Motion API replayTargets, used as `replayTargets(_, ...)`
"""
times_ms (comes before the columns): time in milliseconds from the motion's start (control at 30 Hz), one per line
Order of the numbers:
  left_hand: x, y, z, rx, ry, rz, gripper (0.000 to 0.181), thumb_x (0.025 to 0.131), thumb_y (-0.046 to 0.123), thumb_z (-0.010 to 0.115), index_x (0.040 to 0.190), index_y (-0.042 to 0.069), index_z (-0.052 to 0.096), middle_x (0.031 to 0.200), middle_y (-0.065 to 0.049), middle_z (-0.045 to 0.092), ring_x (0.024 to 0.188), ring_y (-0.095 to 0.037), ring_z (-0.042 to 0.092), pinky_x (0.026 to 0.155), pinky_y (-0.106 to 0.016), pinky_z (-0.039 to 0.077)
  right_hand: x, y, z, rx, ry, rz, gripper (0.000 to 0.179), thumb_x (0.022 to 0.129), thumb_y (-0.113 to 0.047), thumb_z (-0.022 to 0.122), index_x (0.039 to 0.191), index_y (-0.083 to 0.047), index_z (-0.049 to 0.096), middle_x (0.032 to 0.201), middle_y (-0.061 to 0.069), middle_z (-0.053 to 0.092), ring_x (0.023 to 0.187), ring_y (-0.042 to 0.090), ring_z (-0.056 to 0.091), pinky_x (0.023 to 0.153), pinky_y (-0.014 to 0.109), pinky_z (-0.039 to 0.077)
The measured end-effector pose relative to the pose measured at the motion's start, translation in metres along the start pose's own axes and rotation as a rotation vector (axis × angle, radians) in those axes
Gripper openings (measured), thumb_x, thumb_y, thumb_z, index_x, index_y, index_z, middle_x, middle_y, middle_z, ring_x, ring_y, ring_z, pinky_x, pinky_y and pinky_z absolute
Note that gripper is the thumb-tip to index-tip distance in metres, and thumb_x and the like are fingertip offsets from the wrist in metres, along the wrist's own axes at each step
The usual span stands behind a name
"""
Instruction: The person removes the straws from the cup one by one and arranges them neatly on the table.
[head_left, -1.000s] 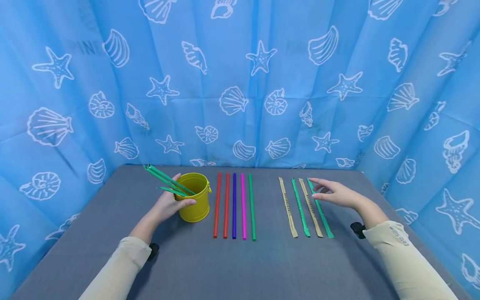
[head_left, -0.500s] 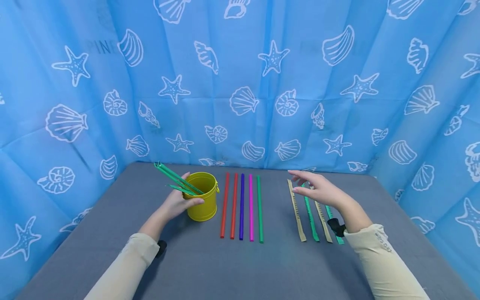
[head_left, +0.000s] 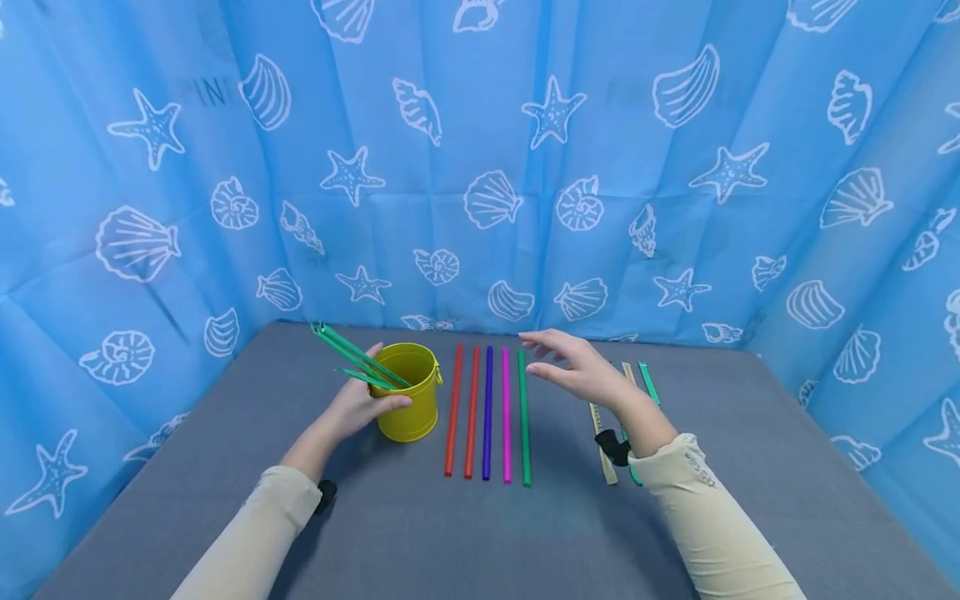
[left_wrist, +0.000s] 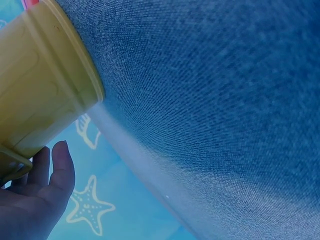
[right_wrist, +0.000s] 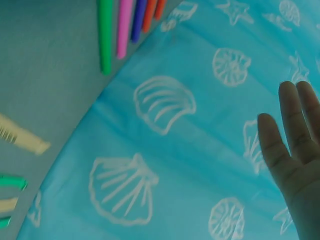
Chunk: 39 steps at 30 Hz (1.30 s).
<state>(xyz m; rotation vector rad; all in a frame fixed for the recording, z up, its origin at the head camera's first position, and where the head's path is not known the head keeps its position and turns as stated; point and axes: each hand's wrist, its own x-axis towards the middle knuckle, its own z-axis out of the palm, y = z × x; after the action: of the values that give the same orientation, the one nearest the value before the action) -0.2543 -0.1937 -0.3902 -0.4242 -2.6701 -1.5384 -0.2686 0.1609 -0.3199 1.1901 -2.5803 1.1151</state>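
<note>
My left hand grips a yellow bucket from its left side, with the thumb on the near side by the rim. Several green wrapped straws stand in the bucket and lean out to the left. In the left wrist view, curled fingers lie by the bucket's side handle. My right hand holds nothing and hovers over the table, its fingertips close to the far ends of a pink straw and a green straw. Its fingers look relaxed in the right wrist view.
Left of the pink straw lie a blue straw and two red straws. Tan and green wrapped straws lie at the right, partly hidden by my right arm. A blue shell-print curtain hangs behind the grey table.
My right hand has moved left, from above the wrapped straws to near the row of coloured straws. The left hand stays on the bucket. The head view has shifted slightly.
</note>
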Motion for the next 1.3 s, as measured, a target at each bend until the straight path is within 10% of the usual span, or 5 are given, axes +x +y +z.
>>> replayTargets(533,0.0,0.001,0.0,0.008,0.015,-0.01,0.098,0.087,0.021,0.075,0.153,-0.004,0.007,0.146,-0.029,0.035,0.132,-0.042,0.038,0.11,-0.059,0.026,0.05,-0.034,0.056,0.085,-0.035,-0.23,0.037,0.093,-0.004,0.063,0.128,0.004,0.058,0.117,0.015,0.064,0.102,0.023,0.059,0.086,0.037,0.051)
replayTargets(1300,0.002,-0.001,-0.004,-0.018,-0.048,0.076,0.085,0.093,0.006,0.064,0.152,-0.008,0.004,0.155,-0.031,0.01,0.138,-0.05,0.021,0.107,-0.066,0.023,0.093,-0.077,0.124,0.163,-0.171,-0.191,0.045,0.097,-0.008,0.059,0.14,0.001,0.05,0.134,0.014,0.058,0.121,0.029,0.054,0.099,0.043,0.046)
